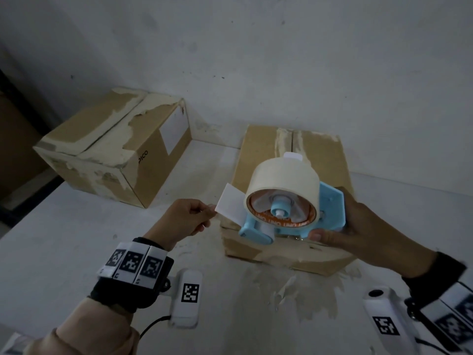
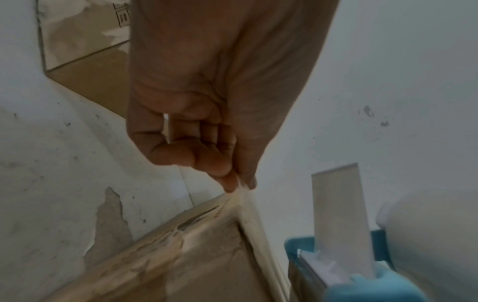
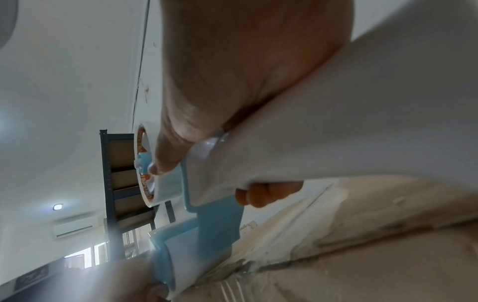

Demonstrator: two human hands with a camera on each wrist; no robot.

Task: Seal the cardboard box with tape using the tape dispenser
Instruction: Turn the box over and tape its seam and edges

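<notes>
From the head camera, the right hand was curled round the handle of the blue tape dispenser, thumb on the near side, holding it above the near end of the cardboard box that lay on the white table. The left hand had its fingertips together near the corner of the free tape end; whether it really pinched the tape could not be told from here. A second box sat well apart at the back left. In the left wrist view the fingers were curled in, thumb against forefinger, and the tape strip stood up from the dispenser mouth, apart from them, so contact stayed unclear. The right wrist view showed the right fingers wrapped under the white handle, a firm grip. The tape looked thin, light and floppy, likely to fold on itself, so it was best taken by its outer edge; the dispenser looked rigid and light, best held by the handle; the box's torn, peeling top would likely give tape poor hold.
</notes>
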